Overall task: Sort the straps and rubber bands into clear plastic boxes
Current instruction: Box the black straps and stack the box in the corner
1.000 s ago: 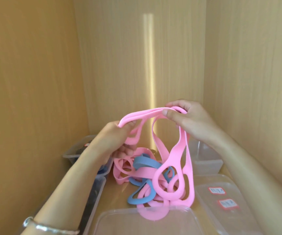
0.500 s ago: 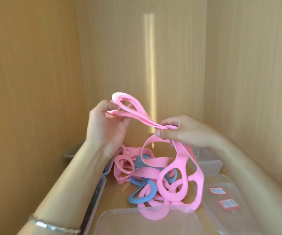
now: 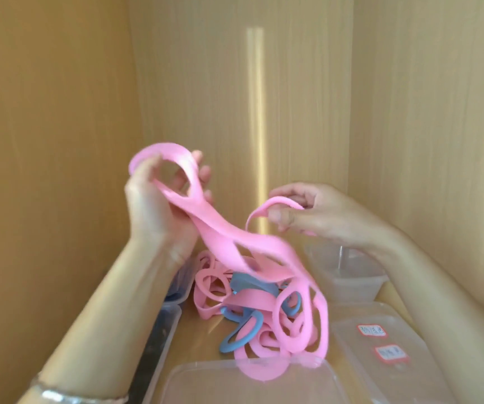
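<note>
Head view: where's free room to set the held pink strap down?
Free: the empty clear box behind the labelled box, and a wood strip between the left boxes and the strap pile. The pile's centre is crowded.

The setting was a storage nook, most likely one compartment of a cupboard or shelving unit; whether it belonged to a home or a workplace could not be told. Pale wood-grain boards enclosed it: a left panel [image 3: 45,141], a back panel [image 3: 194,83] and a right panel [image 3: 439,112], meeting at square corners. A narrow strip of sunlight [image 3: 254,112] ran down the back panel. On the wooden shelf floor [image 3: 206,339] stood clear plastic boxes [image 3: 348,284], one bearing two red-bordered labels [image 3: 372,330].
</note>
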Tool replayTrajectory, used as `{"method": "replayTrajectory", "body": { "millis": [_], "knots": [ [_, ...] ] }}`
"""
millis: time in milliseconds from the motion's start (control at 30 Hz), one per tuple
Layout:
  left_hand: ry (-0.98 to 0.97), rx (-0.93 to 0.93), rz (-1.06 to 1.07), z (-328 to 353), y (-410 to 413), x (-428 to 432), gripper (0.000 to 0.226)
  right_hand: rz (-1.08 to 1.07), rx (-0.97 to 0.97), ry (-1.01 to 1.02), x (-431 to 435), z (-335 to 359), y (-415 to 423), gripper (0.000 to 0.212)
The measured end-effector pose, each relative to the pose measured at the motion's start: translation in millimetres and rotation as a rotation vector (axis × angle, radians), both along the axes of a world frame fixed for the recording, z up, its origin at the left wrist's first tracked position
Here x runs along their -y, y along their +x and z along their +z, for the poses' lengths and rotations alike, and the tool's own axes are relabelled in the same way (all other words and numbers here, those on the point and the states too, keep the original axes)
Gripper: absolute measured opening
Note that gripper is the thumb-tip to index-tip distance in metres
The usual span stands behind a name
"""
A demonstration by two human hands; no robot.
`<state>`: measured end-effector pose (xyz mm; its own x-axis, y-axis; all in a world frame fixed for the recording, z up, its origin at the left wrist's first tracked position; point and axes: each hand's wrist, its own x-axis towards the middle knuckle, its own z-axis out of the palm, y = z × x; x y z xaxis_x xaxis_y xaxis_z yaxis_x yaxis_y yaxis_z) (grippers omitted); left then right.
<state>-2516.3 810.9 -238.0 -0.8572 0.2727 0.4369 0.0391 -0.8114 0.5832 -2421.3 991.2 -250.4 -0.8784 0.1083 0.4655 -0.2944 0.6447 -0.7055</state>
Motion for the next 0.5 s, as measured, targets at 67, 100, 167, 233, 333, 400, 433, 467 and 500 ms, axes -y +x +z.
{"method": "replayTrajectory", "body": {
  "millis": [67, 100, 167, 233, 333, 400, 433, 467, 500],
  "knots": [
    [0.046, -0.001, 0.048, 6.3, -3.9, 10.8, 0.017, 0.006, -0.078, -0.106, -2.3, 0.5, -2.4, 0.035],
    [0.051, -0.006, 0.069, 7.7, -4.7, 14.1, 0.019, 0.0, -0.137, -0.149, -3.8, 1.0, -4.0, 0.036],
    [0.028, -0.021, 0.105, 7.6, -3.6, 15.5, 0.027, -0.018, -0.304, -0.232, -5.1, 3.4, -5.6, 0.036],
    [-0.037, -0.044, 0.142, 4.8, -0.8, 10.7, 0.032, -0.052, -0.482, -0.284, -6.7, 6.4, -4.8, 0.03],
    [-0.179, -0.095, 0.171, -2.1, 5.0, -1.4, 0.035, -0.11, -0.655, -0.184, -4.2, 7.7, -1.3, 0.027],
    [-0.282, -0.165, 0.197, -6.6, 9.4, -8.6, 0.038, -0.125, -0.716, -0.145, 1.0, 7.8, -1.4, 0.031],
    [-0.331, -0.208, 0.213, -8.7, 12.4, -11.3, 0.041, -0.121, -0.726, -0.129, 3.9, 8.0, -1.5, 0.031],
    [-0.373, -0.25, 0.223, -10.8, 15.4, -13.7, 0.044, -0.113, -0.713, -0.104, 6.3, 8.0, -1.8, 0.031],
    [-0.41, -0.281, 0.232, -13.4, 17.0, -16.1, 0.048, -0.094, -0.672, -0.07, 8.0, 7.9, -1.9, 0.032]
  ]
}}
